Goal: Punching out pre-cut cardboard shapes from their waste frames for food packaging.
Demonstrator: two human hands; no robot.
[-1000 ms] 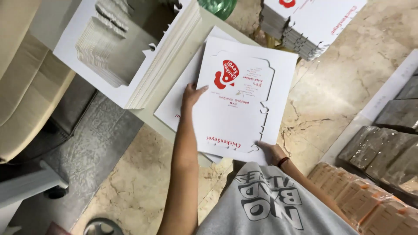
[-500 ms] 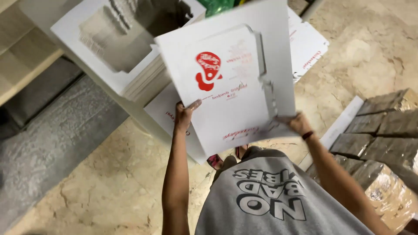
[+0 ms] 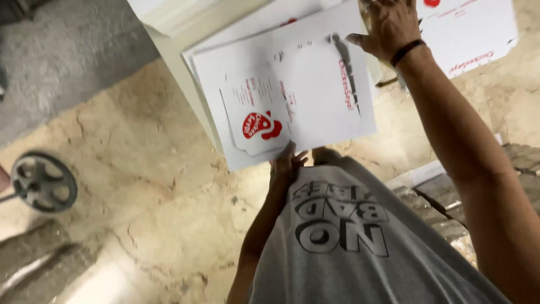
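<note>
A round metal wheel [image 3: 44, 181] lies on the cracked stone floor [image 3: 140, 186], far off to the left. More white card sheets [image 3: 472, 34] lie at the top right. A pale table [image 3: 185, 56] stands under the work, and nothing blocks the hands.

The person holds one flat white box sheet [image 3: 304, 95] with a red picture, out in front of a grey shirt [image 3: 360, 242]. The left hand [image 3: 287, 166] grips its near bottom edge, fingers [image 3: 298, 160] curled under it. The right hand [image 3: 391, 25] is at the far top corner, and I cannot tell if it grips. Another white sheet [image 3: 247, 34] peeks out just behind.
</note>
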